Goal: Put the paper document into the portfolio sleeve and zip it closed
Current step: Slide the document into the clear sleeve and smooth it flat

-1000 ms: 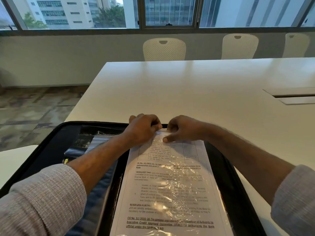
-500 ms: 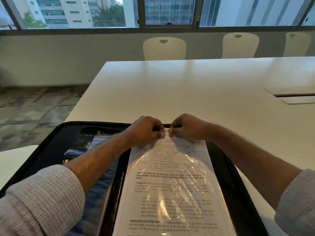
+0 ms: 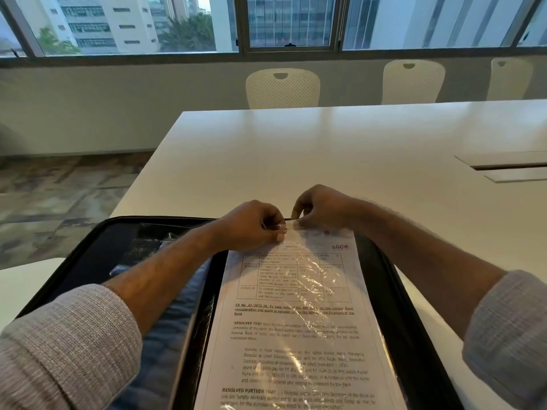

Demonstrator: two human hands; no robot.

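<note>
White table (image 3: 296,161), both forearms forward, left hand (image 3: 251,226) and right hand (image 3: 321,207) pinching sleeve (image 3: 302,291) top edge.

On the paper document (image 3: 299,327), under the clear portfolio sleeve (image 3: 381,335): "slice" in pink at 1 o'clock of the sheet; bold underlined "CR No. 31/2025-26. To take note…" near the centre; "RESOLVED THAT" just below — "RESOLVED FURTHER THAT" toward 6 o'clock. Table cell at 10 o'clock: "10/2025-26". Remaining print too blurred to read.
</note>
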